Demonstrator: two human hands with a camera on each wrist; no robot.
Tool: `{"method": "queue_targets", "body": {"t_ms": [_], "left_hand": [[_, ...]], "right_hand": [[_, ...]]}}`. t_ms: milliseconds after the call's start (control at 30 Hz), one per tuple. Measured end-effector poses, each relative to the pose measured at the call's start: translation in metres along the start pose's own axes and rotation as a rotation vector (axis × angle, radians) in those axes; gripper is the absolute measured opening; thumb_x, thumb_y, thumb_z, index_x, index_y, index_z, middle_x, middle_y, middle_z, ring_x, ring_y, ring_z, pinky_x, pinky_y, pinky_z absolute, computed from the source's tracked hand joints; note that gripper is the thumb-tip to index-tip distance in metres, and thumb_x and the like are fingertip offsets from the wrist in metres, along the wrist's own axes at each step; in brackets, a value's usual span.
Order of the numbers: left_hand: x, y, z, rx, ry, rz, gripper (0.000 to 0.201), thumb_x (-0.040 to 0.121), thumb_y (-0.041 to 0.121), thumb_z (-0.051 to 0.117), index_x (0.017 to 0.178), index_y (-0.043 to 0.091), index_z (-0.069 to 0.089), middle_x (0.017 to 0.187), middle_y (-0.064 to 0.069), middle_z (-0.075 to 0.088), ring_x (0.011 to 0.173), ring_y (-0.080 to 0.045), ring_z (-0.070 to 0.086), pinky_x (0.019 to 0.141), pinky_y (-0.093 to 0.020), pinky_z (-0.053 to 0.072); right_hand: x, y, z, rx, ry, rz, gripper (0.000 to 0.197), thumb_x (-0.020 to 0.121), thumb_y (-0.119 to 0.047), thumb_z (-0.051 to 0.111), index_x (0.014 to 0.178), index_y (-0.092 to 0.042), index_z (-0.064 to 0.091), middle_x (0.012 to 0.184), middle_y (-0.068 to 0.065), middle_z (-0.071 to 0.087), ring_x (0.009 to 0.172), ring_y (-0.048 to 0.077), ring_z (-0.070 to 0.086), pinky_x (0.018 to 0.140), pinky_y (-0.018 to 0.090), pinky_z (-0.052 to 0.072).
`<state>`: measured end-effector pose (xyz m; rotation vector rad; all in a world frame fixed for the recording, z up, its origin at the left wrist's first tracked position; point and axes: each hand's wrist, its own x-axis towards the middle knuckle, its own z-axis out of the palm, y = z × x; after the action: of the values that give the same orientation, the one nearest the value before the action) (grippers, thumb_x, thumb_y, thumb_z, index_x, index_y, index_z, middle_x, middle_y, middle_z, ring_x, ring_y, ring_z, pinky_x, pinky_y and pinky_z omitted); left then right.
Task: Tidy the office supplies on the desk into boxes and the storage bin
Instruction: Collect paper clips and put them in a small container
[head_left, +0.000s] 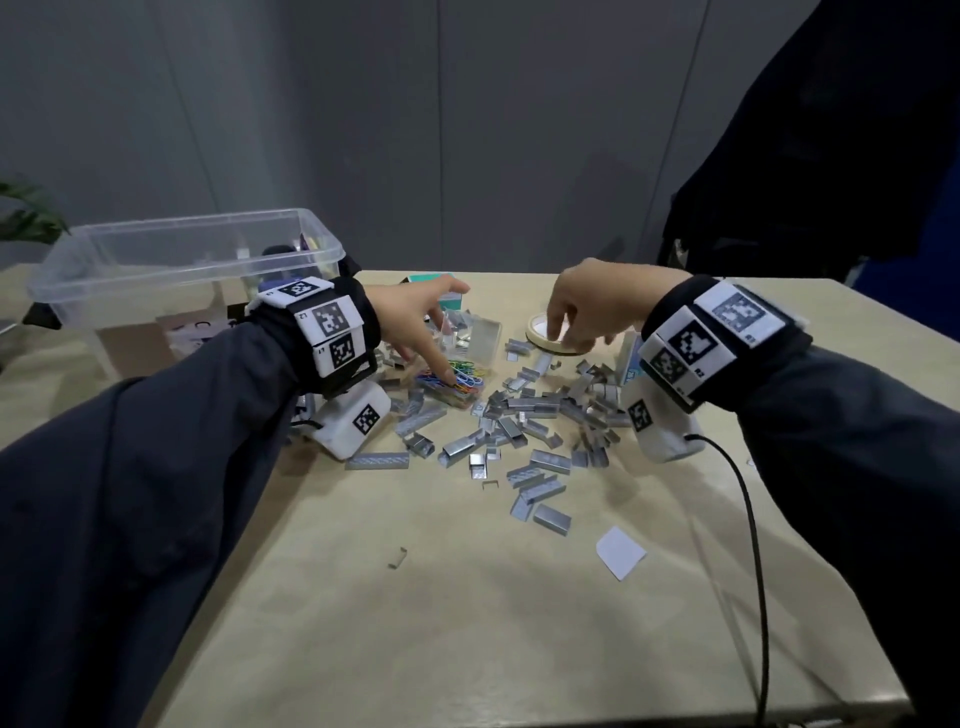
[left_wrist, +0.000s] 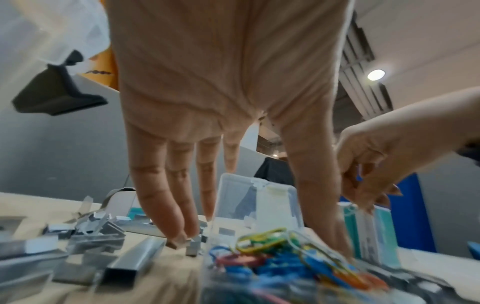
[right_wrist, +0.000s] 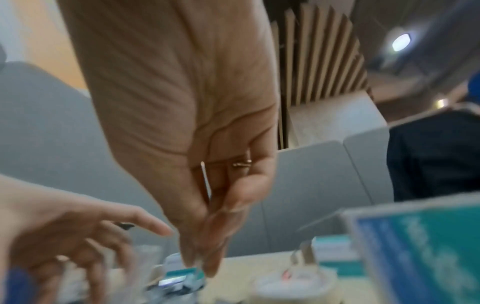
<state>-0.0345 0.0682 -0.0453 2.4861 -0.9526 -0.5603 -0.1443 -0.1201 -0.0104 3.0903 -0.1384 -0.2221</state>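
Loose silver staple strips (head_left: 524, 426) lie scattered over the beige desk (head_left: 467, 597). My left hand (head_left: 421, 332) reaches down with straight fingers. Its fingertips (left_wrist: 182, 236) touch staples, and one digit rests on the coloured paper clips (head_left: 457, 382) (left_wrist: 272, 257) in a small clear box whose lid (left_wrist: 259, 201) stands up. My right hand (head_left: 576, 312) points down beside a tape roll (head_left: 550, 340). Its fingertips (right_wrist: 200, 263) are bunched together above a small teal staple box (right_wrist: 182, 277). That view is blurred, and nothing shows between them.
A clear storage bin (head_left: 187, 244) stands at the back left. Another teal staple box (head_left: 628, 358) stands by my right wrist. A white paper slip (head_left: 621, 552) and a black cable (head_left: 748, 519) lie on the desk's right side. A dark-clothed person (head_left: 805, 130) stands at the back right.
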Motion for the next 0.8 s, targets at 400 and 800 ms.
{"method": "queue_targets", "body": {"t_ms": [400, 800], "left_hand": [[0.006, -0.012, -0.003, -0.01, -0.113, -0.066, 0.098, 0.057, 0.004, 0.091, 0.134, 0.024, 0.034, 0.11, -0.004, 0.06, 0.089, -0.027, 0.07, 0.064, -0.027, 0.056], [0.007, -0.013, -0.001, 0.022, -0.109, -0.033, 0.087, 0.058, 0.0, 0.089, 0.123, 0.023, 0.035, 0.107, -0.008, 0.06, 0.091, -0.034, 0.07, 0.067, -0.036, 0.059]], "right_hand": [[0.032, -0.062, 0.019, 0.248, 0.158, -0.078, 0.004, 0.078, -0.014, 0.077, 0.075, -0.011, 0.076, 0.068, 0.0, 0.073, 0.053, 0.01, 0.063, 0.053, 0.022, 0.05], [0.029, -0.058, 0.012, 0.194, 0.13, -0.016, 0.008, 0.084, -0.007, 0.07, 0.08, -0.006, 0.076, 0.069, 0.003, 0.073, 0.061, 0.016, 0.069, 0.069, 0.032, 0.061]]}}
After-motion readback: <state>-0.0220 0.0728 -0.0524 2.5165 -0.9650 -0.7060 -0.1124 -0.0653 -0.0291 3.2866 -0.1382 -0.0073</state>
